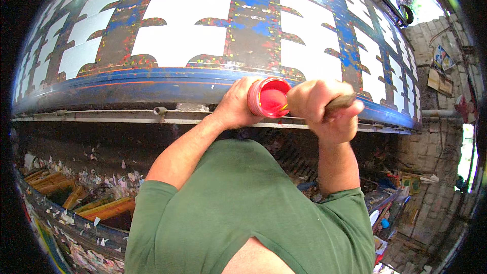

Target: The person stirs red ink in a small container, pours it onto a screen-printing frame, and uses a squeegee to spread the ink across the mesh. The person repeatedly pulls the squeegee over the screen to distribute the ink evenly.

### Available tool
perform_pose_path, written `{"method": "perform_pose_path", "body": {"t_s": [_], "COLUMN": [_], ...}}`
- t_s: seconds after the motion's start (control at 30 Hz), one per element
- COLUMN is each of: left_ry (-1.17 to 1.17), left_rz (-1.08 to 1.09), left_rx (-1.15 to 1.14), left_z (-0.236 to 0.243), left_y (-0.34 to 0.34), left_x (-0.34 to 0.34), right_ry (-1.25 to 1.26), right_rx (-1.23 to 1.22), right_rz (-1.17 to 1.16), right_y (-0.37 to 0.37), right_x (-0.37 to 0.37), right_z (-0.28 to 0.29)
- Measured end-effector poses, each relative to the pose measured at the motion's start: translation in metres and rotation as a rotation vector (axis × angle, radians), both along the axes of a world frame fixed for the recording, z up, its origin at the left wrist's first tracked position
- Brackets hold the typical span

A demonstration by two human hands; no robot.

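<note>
A round jar of red paint (273,99) is tilted toward me at the near edge of a long printing table (253,40). My left hand (237,102) wraps round its left side. Thick red paint coats the rim and the inside. Right beside the jar, my right hand (324,109) is closed in a fist round a tool with a brown handle (341,102). The tool's working end is hidden behind my fist and the jar, so its kind does not show. White cut fabric pieces (180,40) lie flat in rows on the table.
The blue tabletop is spattered with paint, and a metal rail (101,117) runs along its near side. Behind me at left, a trough holds wooden strips (109,208) and paper scraps. To the right are a paved floor (431,147) and a cluttered shelf (388,203).
</note>
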State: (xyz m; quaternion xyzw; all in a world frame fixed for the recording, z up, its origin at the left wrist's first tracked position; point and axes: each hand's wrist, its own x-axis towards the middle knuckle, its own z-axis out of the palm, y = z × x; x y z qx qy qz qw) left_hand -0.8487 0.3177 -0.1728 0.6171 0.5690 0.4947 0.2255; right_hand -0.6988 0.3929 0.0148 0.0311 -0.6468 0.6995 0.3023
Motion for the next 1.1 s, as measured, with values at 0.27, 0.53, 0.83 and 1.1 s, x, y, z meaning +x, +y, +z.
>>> {"method": "perform_pose_path", "body": {"t_s": [0.27,0.53,0.83,1.1], "left_ry": [-0.047,0.017,0.013,0.002], "left_rz": [-0.026,0.01,0.008,0.012], "left_rx": [-0.034,-0.024,0.002,-0.011], "left_z": [0.003,-0.001,0.003,0.008], "left_y": [0.004,0.002,0.002,0.006], "left_x": [0.002,-0.001,-0.002,0.0], "right_ry": [-0.02,-0.067,-0.075,-0.041], "right_rx": [-0.009,0.077,0.082,0.009], "right_rz": [0.008,-0.039,-0.079,-0.237], "right_y": [0.003,0.007,0.005,0.004], "right_x": [0.001,0.003,0.0,-0.003], "right_z": [-0.01,-0.015,-0.007,-0.001]}}
